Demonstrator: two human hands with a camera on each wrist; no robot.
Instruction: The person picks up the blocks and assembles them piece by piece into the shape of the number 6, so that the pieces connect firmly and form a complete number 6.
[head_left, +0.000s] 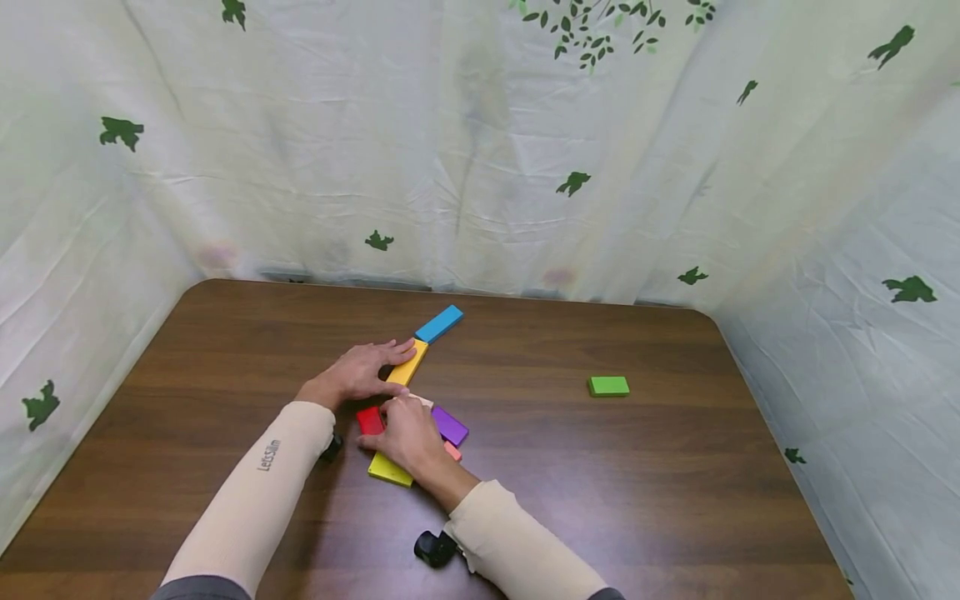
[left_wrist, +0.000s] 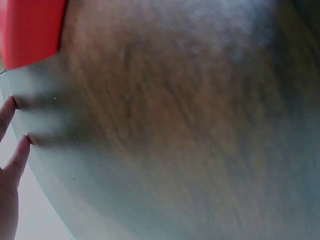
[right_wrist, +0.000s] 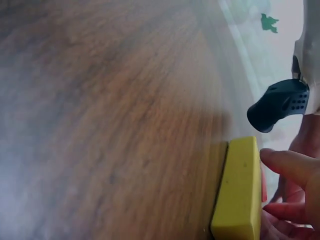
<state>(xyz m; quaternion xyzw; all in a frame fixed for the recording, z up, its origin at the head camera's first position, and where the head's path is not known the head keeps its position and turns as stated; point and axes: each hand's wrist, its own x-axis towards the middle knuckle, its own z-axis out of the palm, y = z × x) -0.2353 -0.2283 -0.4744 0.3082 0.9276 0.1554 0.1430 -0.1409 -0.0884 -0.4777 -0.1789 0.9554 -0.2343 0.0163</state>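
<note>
My left hand (head_left: 363, 371) lies beside the orange block (head_left: 409, 367), its straight fingers touching the far part and the thumb by the near end. In the left wrist view two of its fingertips (left_wrist: 22, 142) meet the table. My right hand (head_left: 414, 433) pinches the red block (head_left: 370, 421) between thumb and finger. That hand partly covers a pale block (head_left: 422, 400), a purple block (head_left: 451, 427), a coral block (head_left: 452, 451) and a yellow block (head_left: 390, 471). In the right wrist view the thumb is close to the yellow block (right_wrist: 237, 190).
A blue block (head_left: 438, 323) adjoins the far end of the orange one. Farther right on the brown table (head_left: 540, 492) lies a green block (head_left: 608, 386). White curtains (head_left: 480, 150) with green leaf and bird prints stand around the back and sides.
</note>
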